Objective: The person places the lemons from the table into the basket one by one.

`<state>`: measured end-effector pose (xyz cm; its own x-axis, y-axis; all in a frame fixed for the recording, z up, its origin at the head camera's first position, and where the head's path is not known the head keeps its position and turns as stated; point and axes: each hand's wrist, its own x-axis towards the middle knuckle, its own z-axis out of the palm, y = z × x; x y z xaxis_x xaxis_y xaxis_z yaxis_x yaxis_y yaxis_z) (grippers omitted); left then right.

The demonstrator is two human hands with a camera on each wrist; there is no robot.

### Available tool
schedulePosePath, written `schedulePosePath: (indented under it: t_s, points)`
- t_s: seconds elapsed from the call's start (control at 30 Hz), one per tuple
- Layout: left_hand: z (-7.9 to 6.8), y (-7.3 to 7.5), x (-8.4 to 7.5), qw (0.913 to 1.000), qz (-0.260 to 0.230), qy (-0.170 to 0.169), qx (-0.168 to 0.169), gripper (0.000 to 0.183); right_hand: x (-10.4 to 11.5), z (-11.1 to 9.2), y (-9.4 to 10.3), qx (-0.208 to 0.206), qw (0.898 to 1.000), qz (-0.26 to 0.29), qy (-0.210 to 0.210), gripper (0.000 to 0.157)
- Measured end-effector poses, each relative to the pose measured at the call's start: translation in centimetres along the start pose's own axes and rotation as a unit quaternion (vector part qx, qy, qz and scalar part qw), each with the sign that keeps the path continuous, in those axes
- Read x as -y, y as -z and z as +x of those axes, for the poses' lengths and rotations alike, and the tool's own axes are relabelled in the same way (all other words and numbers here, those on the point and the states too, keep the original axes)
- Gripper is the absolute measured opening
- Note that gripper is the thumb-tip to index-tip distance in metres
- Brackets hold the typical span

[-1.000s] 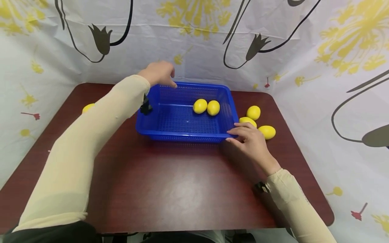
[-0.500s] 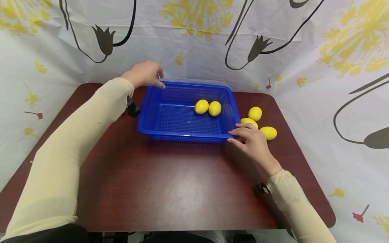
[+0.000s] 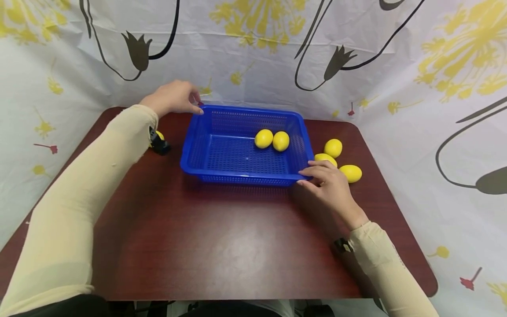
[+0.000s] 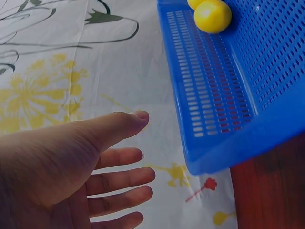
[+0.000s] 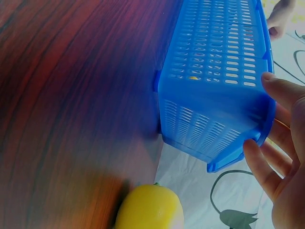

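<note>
A blue perforated plastic basket (image 3: pixel 245 175) stands at the back of the table, with two lemons (image 3: pixel 281 141) lying together on its floor towards the right. My right hand (image 3: pixel 330 185) holds its front right corner, thumb on the front side and fingers over the rim, as the right wrist view shows. Off its back left corner is my left hand (image 3: pixel 172 97), which holds nothing. In the left wrist view the fingers (image 4: pixel 125 180) are spread and loosely straight, with a gap to the rim.
Three lemons (image 3: pixel 333 148) lie on the table right of the basket, close to my right hand. Another lemon (image 3: pixel 160 135) shows partly behind the left wrist camera (image 3: pixel 159 143). Patterned white cloth (image 3: pixel 253 66) hangs around the dark wooden table (image 3: pixel 233 246).
My left hand has moved left, from above the basket's back rim to outside its back left corner. The right hand stays at the front right corner, and the basket has hardly moved.
</note>
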<state>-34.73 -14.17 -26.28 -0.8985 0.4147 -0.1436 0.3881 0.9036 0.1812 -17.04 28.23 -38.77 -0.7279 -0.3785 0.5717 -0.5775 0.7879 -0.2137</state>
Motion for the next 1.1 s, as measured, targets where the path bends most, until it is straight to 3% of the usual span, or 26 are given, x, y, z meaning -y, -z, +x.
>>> schedulePosePath:
  t_s: [0.43, 0.77, 1.1]
  points:
    - [-1.9, -1.3, 4.3, 0.9992, -0.023, 0.034, 0.001, 0.061, 0.1, 0.2, 0.0, 0.0, 1.0, -0.003, -0.002, 0.031]
    - [-3.2, -3.1, 7.4, 0.998, -0.027, 0.058, 0.0, 0.067, 0.1, 0.0, -0.1, -0.001, 1.0, -0.001, -0.002, 0.032]
    - [-4.3, -5.5, 9.7, 0.9932, -0.051, 0.102, 0.024, 0.073, 0.1, 0.0, -0.1, -0.004, 1.0, 0.002, -0.003, 0.031]
